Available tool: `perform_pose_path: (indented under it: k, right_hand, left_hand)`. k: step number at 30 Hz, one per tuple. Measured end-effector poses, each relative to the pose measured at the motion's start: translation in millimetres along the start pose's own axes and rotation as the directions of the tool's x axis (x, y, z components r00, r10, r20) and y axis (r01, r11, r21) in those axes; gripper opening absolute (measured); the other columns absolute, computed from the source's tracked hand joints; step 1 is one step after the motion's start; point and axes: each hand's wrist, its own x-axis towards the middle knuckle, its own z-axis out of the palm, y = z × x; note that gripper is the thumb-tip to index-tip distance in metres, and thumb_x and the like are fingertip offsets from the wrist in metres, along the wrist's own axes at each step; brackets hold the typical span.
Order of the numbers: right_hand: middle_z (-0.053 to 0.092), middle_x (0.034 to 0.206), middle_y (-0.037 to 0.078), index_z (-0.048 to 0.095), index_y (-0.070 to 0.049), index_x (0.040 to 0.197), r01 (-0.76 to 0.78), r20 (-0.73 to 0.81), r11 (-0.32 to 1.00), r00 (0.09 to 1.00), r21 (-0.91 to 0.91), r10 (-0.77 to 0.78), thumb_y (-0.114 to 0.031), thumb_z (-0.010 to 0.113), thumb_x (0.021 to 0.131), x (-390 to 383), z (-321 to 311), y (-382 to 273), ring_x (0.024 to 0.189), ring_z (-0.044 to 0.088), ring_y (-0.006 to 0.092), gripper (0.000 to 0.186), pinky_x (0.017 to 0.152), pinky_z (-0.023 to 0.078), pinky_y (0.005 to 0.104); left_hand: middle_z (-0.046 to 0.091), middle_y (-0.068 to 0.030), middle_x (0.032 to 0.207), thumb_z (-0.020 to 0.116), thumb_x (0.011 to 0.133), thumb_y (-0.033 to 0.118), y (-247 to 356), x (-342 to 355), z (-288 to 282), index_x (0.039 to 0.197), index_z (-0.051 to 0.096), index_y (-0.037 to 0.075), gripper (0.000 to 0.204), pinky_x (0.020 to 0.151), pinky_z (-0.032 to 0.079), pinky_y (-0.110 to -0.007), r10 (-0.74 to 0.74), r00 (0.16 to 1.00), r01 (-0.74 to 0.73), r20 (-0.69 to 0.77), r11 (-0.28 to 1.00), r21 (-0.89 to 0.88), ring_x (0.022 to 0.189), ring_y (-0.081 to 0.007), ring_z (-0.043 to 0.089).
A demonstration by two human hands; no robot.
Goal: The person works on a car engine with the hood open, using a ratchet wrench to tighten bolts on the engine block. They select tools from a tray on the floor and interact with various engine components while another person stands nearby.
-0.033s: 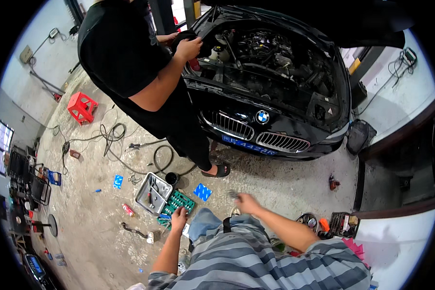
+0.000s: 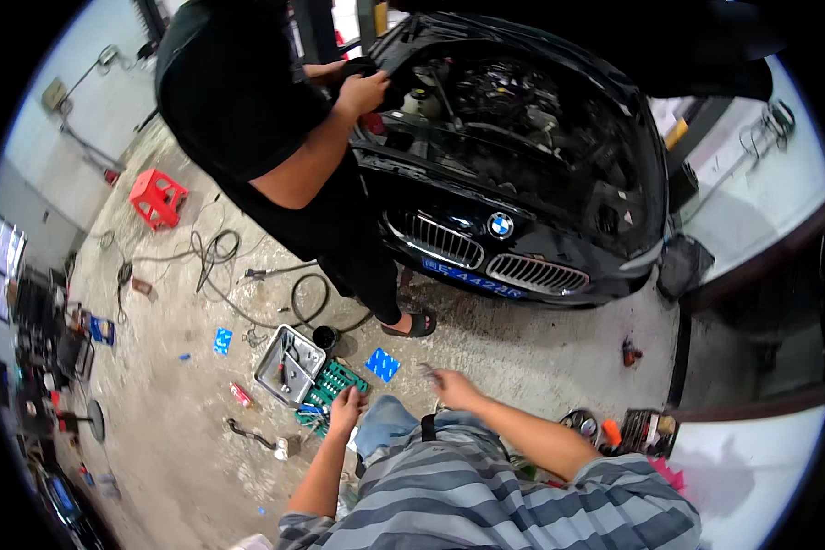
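Black car, bonnet raised, fills the far right of the scene; engine bay exposed. No shift against the earlier frame.

A second person in black stands far left of the car, leaning into the engine bay, one hand on a dark part at its near-left edge. Same posture as earlier.

Concrete floor, stained, runs from the car to the wearer. On it, far left: red plastic stool; black hoses and cables coiled near the standing person's feet.

Grey metal tray holding hand tools, near left, unchanged. Green socket set lies touching the tray's near-right corner.

Left hand sits low over the near end of the green socket set, fingers curled downward; whether they grip anything cannot be told. Same place as earlier.

Right hand is extended over bare floor, right of the socket set; fingers are closed around a small metallic piece sticking out to the far left. Its kind is too small to tell. Compared with the earlier frame, position is the same.

Blue packet lies flat between the socket set and the right hand, touching neither
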Motion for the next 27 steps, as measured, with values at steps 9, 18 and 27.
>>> perform_pose_path:
  k: [9,18,27]
  right_hand:
    - [0.053,0.119,0.031,0.042,0.007,0.132,0.518,0.511,0.847,0.763,-0.117,-0.396,0.004,0.05,0.076,52.1,121.0,-177.2,0.11,0.053,0.0464,0.056,0.092,0.046,0.0479]
    - [0.064,0.098,0.017,0.059,0.0,0.114,0.258,0.788,0.962,0.572,0.09,-0.227,-0.004,0.061,0.083,173.2,252.3,-207.1,0.087,0.065,0.0268,0.032,0.075,0.052,0.0377]
    - [0.063,0.094,0.024,0.058,0.001,0.108,0.338,0.323,0.848,0.922,-0.409,-0.212,-0.02,0.058,0.09,633.5,587.2,85.4,0.092,0.061,0.0418,0.027,0.078,0.047,0.0501]
  left_hand:
    - [0.058,-0.0081,0.083,0.042,0.103,0.04,36.8,-15.2,-22.6,0.117,0.045,0.004,0.039,0.073,0.051,-0.036,-0.226,0.863,-0.282,-0.452,0.528,-0.801,0.078,-0.0222,0.059]
    - [0.054,-0.0099,0.084,0.042,0.101,0.047,-38.5,33.0,-141.6,0.112,0.046,0.005,0.044,0.076,0.053,-0.044,-0.415,0.836,-0.376,-0.358,0.041,-0.926,0.078,-0.0285,0.06]
    - [0.037,-0.0028,0.079,0.047,0.101,0.042,-242.9,208.6,-143.2,0.111,0.046,0.006,0.037,0.053,0.032,-0.032,-0.942,0.269,-0.564,-0.203,0.017,-0.826,0.058,-0.0128,0.032]
